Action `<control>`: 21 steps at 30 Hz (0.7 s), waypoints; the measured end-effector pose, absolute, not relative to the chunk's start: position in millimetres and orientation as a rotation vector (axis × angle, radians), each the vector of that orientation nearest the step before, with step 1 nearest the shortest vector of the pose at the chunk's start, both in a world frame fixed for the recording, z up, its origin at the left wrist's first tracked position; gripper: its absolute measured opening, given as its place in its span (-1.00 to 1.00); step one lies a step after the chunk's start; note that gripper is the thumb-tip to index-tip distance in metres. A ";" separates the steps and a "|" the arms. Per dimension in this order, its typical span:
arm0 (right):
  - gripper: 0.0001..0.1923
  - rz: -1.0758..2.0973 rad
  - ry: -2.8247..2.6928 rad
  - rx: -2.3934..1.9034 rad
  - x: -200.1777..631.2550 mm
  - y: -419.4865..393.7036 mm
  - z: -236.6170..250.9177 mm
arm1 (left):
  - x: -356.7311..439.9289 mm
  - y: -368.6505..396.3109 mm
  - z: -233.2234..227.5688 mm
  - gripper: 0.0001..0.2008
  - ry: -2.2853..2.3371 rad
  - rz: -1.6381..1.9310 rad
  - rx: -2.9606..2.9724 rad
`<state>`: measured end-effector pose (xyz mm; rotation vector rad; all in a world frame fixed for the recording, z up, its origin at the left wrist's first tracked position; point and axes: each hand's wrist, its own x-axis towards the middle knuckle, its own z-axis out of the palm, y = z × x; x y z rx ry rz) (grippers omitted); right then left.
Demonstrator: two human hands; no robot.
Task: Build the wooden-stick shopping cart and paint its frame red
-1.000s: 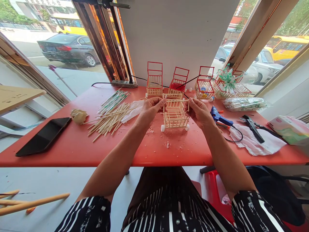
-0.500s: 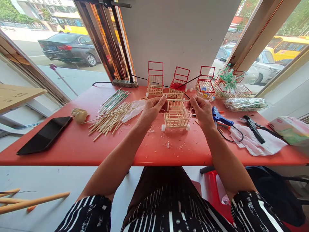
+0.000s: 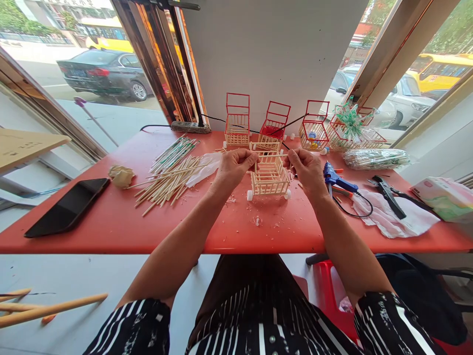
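Cart [image 3: 270, 180] of pale wooden sticks, open lattice, white wheels, nothing inside; left hand [image 3: 233, 167] and right hand [image 3: 307, 170] pinch its thin top stick [image 3: 271, 155] between them.

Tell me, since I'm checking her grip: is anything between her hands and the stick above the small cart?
Nothing visible. The left hand and right hand each pinch an end of the stick directly, above the cart.

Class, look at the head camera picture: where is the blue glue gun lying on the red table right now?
The blue glue gun lies right of centre on the red table, just beyond the right hand, with a white cloth on its far side.
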<state>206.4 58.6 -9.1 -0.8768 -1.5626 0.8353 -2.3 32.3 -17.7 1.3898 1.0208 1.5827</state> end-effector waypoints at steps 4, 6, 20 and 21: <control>-0.38 0.850 -1.576 -0.874 206.8 57.7 -8.5 | -3.5 33.2 -19.2 -0.70 1.011 1.584 1.402; -0.37 0.850 -1.582 -0.885 207.5 57.8 -8.5 | -4.1 33.0 -18.7 -0.69 1.022 1.580 1.389; -0.45 0.857 -1.594 -0.886 210.1 61.3 -9.8 | -6.4 33.6 -17.5 -0.69 1.038 1.572 1.350; -0.45 0.857 -1.594 -0.889 210.2 61.5 -9.9 | -6.6 33.6 -17.4 -0.68 1.042 1.569 1.348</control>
